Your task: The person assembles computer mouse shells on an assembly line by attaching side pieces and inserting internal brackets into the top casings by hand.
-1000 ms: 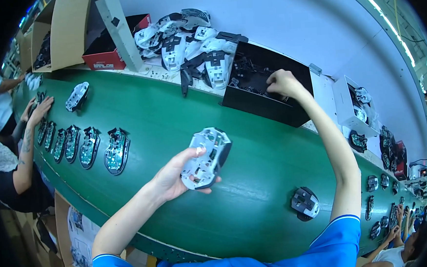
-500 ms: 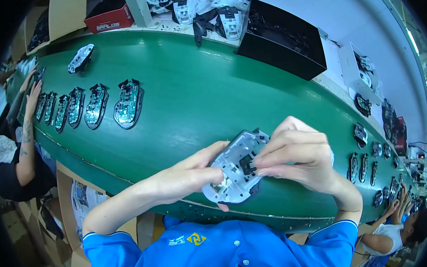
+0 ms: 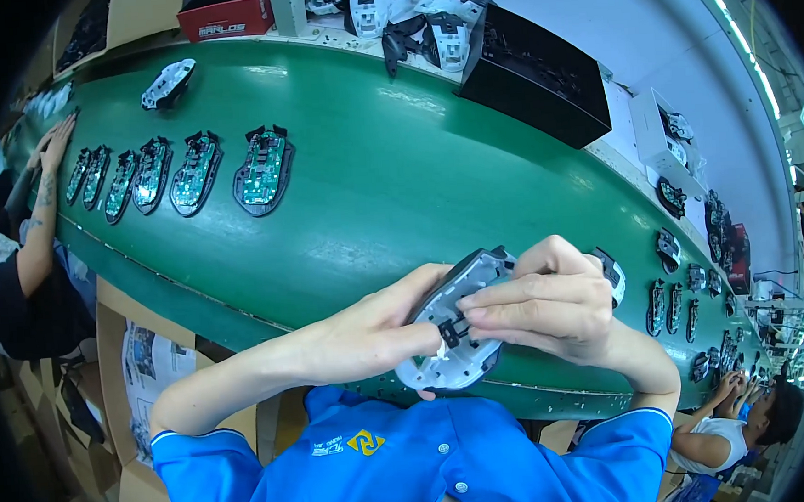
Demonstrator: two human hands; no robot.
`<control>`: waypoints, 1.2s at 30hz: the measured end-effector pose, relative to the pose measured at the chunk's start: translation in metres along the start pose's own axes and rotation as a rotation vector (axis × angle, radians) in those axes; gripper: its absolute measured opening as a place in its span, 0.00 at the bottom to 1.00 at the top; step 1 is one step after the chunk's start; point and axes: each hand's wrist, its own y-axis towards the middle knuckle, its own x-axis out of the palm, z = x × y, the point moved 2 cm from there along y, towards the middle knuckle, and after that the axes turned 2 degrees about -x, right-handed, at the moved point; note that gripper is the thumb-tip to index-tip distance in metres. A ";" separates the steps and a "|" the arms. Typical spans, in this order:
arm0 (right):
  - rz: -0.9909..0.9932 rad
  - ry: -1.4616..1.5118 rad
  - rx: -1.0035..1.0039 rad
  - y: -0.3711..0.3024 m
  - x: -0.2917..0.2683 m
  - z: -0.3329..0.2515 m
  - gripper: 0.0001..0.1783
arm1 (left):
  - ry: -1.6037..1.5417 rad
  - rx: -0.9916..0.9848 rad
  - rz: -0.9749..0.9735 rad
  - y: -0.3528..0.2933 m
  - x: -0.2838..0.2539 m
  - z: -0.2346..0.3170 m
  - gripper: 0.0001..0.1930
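My left hand (image 3: 393,330) grips a mouse shell (image 3: 460,369), light grey inside with a dark outer edge, tilted above the green work surface. The thumb lies over its near left part and the fingers wrap behind it. A small black plastic part (image 3: 451,333) sits in the shell's hollow. My right hand (image 3: 552,299) has its fingers pressed together on that part, which they partly hide. Behind my right hand, a white and black mouse shell (image 3: 610,277) lies on the surface.
Mouse bases with green circuit boards (image 3: 265,172) stand in a row on the green surface (image 3: 353,199) at left. A black box (image 3: 539,82) and piled shells (image 3: 371,12) line the far edge. More bases (image 3: 657,307) lie at right. Co-workers' hands (image 3: 57,143) show at both ends.
My right fingers have shifted within the shell, and the small black part shows nearer my left thumb. The whole view has shifted slightly. My left hand keeps its hold.
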 end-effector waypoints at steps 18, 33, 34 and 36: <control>-0.441 -0.558 -0.203 0.009 -0.011 -0.026 0.20 | 0.275 -0.015 0.166 0.014 -0.002 0.015 0.28; -0.021 0.065 0.555 0.010 0.001 -0.003 0.34 | 0.487 0.361 0.402 0.017 -0.008 0.012 0.16; 0.017 0.068 0.545 0.009 0.004 -0.002 0.32 | 0.496 0.405 0.429 0.016 -0.008 0.012 0.15; 0.010 0.035 0.520 0.008 0.007 0.000 0.30 | 0.505 0.447 0.456 0.016 -0.008 0.013 0.14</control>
